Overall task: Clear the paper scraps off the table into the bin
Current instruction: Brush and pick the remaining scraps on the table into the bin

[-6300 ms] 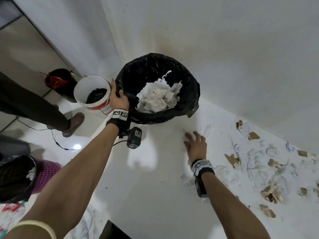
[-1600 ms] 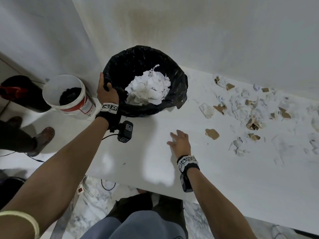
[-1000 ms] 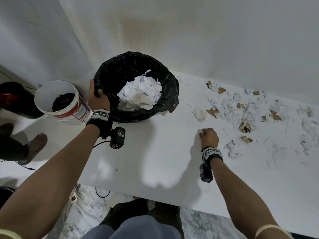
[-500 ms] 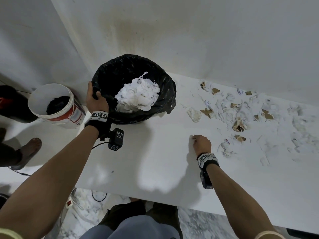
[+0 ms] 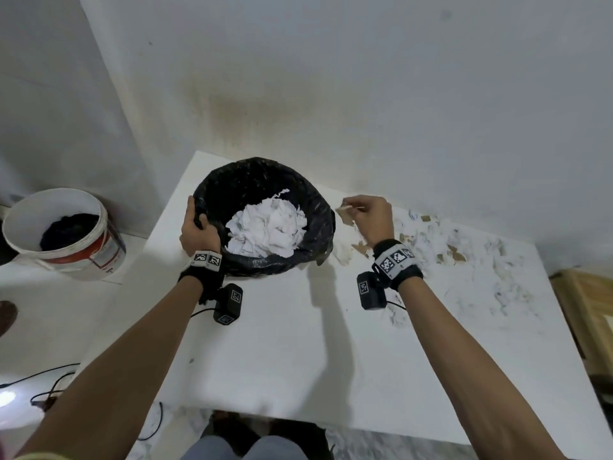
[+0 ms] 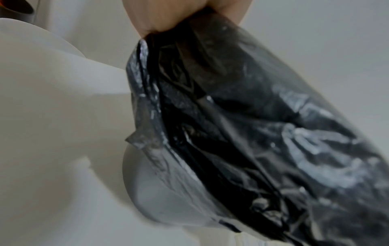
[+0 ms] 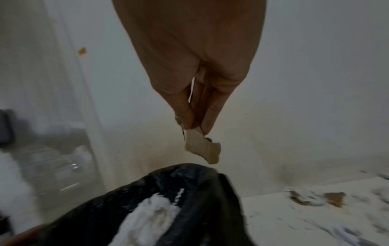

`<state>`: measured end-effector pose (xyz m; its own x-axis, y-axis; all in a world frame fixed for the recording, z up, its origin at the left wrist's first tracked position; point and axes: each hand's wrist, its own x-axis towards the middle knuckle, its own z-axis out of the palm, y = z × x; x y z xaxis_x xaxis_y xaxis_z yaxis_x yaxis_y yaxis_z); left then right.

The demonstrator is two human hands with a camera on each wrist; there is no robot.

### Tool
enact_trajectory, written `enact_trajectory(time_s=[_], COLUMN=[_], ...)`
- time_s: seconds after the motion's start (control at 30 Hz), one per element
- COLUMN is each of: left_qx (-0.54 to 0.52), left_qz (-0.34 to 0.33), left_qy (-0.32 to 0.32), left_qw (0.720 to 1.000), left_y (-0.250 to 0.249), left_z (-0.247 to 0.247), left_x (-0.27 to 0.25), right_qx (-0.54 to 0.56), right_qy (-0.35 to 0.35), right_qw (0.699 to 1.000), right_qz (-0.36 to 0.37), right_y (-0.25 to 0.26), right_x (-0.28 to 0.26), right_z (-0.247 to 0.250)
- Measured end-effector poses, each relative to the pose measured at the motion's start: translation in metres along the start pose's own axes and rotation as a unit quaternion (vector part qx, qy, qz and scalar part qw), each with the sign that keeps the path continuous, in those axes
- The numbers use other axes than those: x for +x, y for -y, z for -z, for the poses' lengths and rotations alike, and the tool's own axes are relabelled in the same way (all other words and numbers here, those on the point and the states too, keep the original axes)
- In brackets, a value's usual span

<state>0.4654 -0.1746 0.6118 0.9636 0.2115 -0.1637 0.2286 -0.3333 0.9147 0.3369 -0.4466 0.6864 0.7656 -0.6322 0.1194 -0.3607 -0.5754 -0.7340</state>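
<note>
A bin lined with a black bag (image 5: 315, 207) (image 7: 202, 186) stands on the far left corner of the white table (image 5: 298, 353), heaped with white paper (image 5: 265, 227). My left hand (image 5: 195, 227) (image 6: 181, 15) grips its near-left rim through the bag (image 6: 252, 116). My right hand (image 5: 368, 215) is raised just right of the bin's rim and pinches a small brown paper scrap (image 5: 345, 210) (image 7: 202, 148) between thumb and fingertips (image 7: 207, 126). Several white and brown scraps (image 5: 447, 247) (image 7: 334, 198) lie scattered over the table's far right.
A white bucket (image 5: 66, 234) with dark contents stands on the floor left of the table. The wall (image 5: 365, 94) runs close behind the bin. A wooden object (image 5: 587, 313) sits past the table's right edge. Cables (image 5: 43, 390) trail on the floor at the near left.
My right hand picked a brown scrap off the table and lifted it up and left to the bin's right rim. The left hand has kept its hold on the bin.
</note>
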Motion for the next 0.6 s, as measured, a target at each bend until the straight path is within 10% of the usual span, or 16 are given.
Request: enact_trajectory(time_s=[0.27, 0.6], left_qx=[-0.010, -0.023], left_qz=[0.008, 0.015], left_qy=[-0.020, -0.089], left_qw=[1.000, 0.996], left_y=[-0.002, 0.019], left_z=[0.000, 0.000], left_x=[-0.009, 0.014], right_qx=[0.036, 0.044], right_qy=[0.157, 0.091], right_qw=[0.986, 0.993], right_qz=[0.038, -0.053], right_y=[0.027, -0.084], right_x=[-0.017, 0.039], right_z=[-0.078, -0.047])
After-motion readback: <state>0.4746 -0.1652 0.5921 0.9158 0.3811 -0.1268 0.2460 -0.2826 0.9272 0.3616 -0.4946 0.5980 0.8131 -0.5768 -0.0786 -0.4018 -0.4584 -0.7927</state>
